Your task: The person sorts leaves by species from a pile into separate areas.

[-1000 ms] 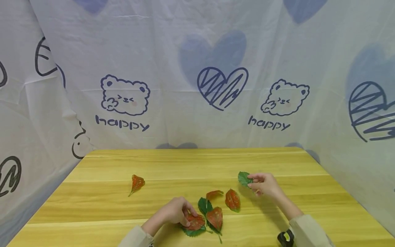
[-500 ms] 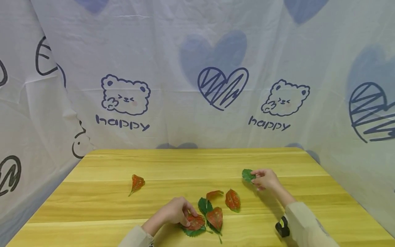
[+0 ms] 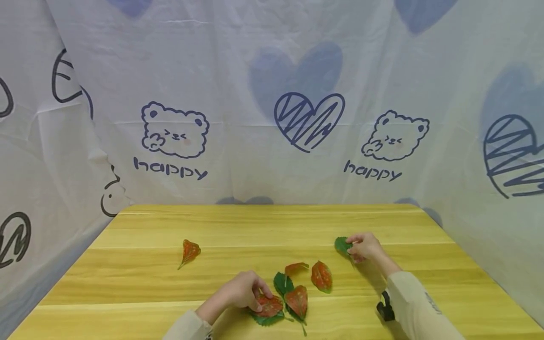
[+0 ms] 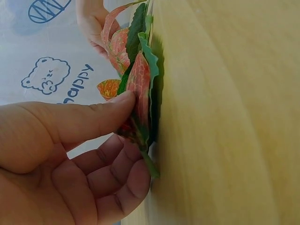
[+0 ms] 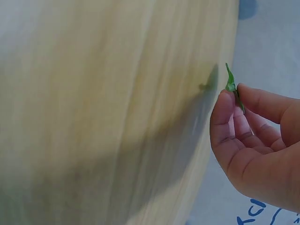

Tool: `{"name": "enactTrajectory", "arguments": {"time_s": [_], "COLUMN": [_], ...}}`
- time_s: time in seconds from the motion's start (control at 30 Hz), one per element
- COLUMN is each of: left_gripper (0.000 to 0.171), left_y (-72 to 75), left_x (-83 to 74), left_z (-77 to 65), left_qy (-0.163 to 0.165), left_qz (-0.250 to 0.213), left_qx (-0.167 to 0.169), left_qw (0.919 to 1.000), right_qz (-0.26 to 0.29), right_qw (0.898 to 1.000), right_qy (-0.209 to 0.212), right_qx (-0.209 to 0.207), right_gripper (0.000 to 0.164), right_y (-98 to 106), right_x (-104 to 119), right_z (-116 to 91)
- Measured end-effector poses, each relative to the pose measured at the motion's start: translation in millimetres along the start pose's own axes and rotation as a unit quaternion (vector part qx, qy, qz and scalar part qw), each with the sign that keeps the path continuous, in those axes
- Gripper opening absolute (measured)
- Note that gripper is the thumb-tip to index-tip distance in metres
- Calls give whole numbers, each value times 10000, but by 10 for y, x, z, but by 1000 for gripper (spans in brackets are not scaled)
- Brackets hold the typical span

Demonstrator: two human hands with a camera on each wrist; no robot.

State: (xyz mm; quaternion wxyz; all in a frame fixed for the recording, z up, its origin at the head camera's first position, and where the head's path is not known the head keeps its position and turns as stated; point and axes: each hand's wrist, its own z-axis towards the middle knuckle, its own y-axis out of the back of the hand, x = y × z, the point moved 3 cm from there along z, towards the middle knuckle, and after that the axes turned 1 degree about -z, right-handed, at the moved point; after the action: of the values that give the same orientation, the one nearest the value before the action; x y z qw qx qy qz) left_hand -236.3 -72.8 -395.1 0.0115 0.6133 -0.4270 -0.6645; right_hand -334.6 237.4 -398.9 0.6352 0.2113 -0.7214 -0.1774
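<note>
My left hand (image 3: 243, 289) pinches a red leaf (image 3: 271, 307) low over the table, with a green leaf (image 3: 267, 319) showing beneath it. In the left wrist view the thumb lies on the red leaf (image 4: 140, 77) and the other fingers curl at its stem end. Farther back on the right, my right hand (image 3: 366, 247) holds a green leaf (image 3: 341, 245) between thumb and fingertips. Seen edge-on in the right wrist view, that green leaf (image 5: 230, 82) is raised above the table, its shadow falling on the wood.
Beside the left hand lie a dark green leaf (image 3: 282, 283), a red leaf (image 3: 297, 301) over green, a curled red leaf (image 3: 296, 268) and another red leaf (image 3: 321, 276). One more red leaf (image 3: 191, 250) lies apart at left. A printed curtain (image 3: 246, 156) encloses the wooden table (image 3: 148, 288).
My right hand has shifted slightly right with the green leaf, which rose a little, then came lower. The left hand and the leaves on the table keep their places.
</note>
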Motion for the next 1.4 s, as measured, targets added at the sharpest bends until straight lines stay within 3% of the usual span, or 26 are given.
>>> {"name": "enactTrajectory", "arguments": {"time_s": [0.23, 0.5, 1.0, 1.4], "left_gripper": [22, 22, 22, 22], "left_y": [2, -2, -4, 1], "left_x": [-12, -5, -4, 5], "left_z": [-1, 8, 6, 7], "left_qy": [-12, -13, -33, 7], "left_qz": [22, 98, 124, 164], "left_qx": [27, 7, -2, -16], "left_qw": [10000, 10000, 9999, 9999], "right_qz": [-526, -703, -662, -383], "right_qw": [9985, 9975, 9963, 9955], "right_qy": [-114, -88, 496, 850], "right_qx": [75, 26, -239, 143], "right_gripper": [27, 26, 17, 13], "right_y": [5, 5, 3, -107], "right_x": [-55, -63, 85, 174], "right_z": [-9, -41, -202, -413]}}
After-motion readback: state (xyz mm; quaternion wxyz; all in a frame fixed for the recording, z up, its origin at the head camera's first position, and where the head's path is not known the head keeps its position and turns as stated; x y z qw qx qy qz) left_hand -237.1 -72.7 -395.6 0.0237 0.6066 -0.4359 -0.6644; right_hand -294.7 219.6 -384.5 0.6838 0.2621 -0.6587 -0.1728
